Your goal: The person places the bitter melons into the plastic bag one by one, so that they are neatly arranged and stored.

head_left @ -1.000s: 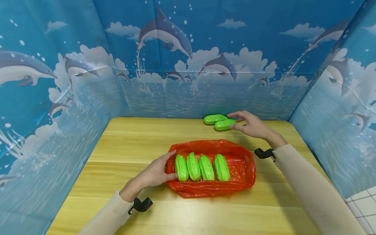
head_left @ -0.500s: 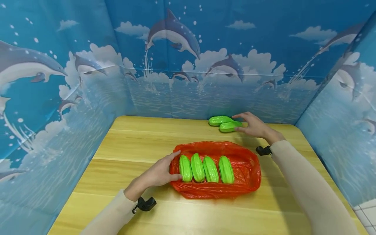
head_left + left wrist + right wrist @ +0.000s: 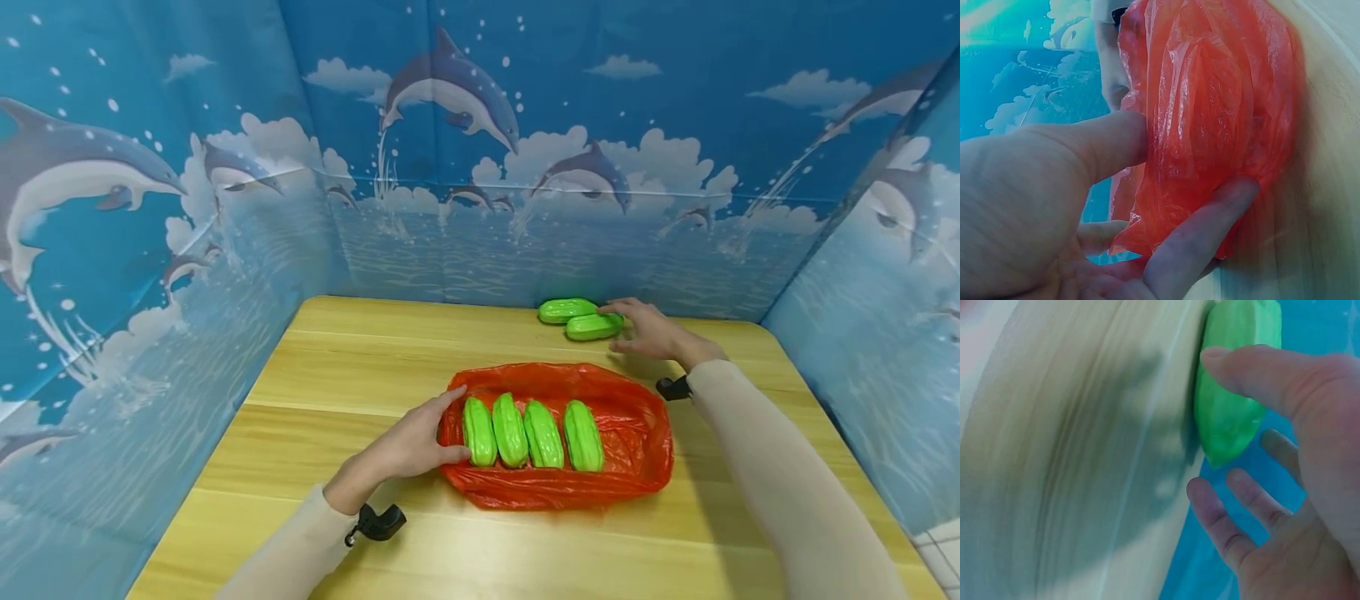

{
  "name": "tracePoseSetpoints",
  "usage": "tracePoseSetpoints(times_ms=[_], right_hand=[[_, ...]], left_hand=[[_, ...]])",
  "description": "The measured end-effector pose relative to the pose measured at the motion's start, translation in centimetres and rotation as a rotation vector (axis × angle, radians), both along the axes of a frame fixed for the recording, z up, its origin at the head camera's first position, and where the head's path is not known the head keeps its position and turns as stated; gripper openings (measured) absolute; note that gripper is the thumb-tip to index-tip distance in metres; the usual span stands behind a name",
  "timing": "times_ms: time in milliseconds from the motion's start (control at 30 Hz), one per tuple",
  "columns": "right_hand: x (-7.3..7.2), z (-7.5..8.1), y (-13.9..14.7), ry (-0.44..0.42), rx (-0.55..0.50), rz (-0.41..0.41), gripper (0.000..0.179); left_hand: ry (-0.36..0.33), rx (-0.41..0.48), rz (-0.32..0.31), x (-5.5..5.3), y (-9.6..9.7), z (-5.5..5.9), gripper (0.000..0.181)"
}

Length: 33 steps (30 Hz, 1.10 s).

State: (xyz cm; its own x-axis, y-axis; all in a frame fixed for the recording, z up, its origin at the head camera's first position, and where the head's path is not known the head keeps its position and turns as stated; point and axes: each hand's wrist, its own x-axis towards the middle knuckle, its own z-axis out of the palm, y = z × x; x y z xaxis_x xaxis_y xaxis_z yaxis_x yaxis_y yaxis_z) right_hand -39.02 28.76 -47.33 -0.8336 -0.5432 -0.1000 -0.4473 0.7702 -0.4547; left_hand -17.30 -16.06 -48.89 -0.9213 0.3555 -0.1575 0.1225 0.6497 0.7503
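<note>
A red plastic bag (image 3: 517, 492) lies spread open on the table, with several bright green ridged gourds (image 3: 543, 435) side by side in it. My left hand (image 3: 415, 435) holds the bag's left end, thumb at the near side and fingers at the far side. In the left wrist view, thumb and fingers press the crinkled plastic from two sides. Two more green gourds lie at the table's back edge, the rear gourd (image 3: 566, 311) touching the front gourd (image 3: 592, 327). At the front gourd's right end is my right hand (image 3: 651, 332), fingers spread and thumb beside the gourd.
The wooden table (image 3: 360, 358) ends at the back against a blue curtain (image 3: 450, 250) printed with dolphins. More curtain hangs along the left and right sides. A black wrist mount (image 3: 381, 522) sits under the left wrist, and another under the right.
The scene has shifted slightly right and down as the head view turned. My right hand has shifted slightly about the front gourd. My left hand stays at the bag's left end.
</note>
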Motion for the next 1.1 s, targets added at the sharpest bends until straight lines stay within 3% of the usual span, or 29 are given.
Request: tracePoseSetpoints(times_ms=[633, 1100], right_hand=[[0.7, -1.4, 1.2, 0.051, -0.029, -0.119, 0.055], [1.8, -1.9, 1.8, 0.071, -0.048, -0.158, 0.053]], left_hand=[[0.001, -0.005, -0.002, -0.1, 0.0, -0.2, 0.1], [-0.018, 0.0, -0.008, -0.1, 0.1, 0.2, 0.1]])
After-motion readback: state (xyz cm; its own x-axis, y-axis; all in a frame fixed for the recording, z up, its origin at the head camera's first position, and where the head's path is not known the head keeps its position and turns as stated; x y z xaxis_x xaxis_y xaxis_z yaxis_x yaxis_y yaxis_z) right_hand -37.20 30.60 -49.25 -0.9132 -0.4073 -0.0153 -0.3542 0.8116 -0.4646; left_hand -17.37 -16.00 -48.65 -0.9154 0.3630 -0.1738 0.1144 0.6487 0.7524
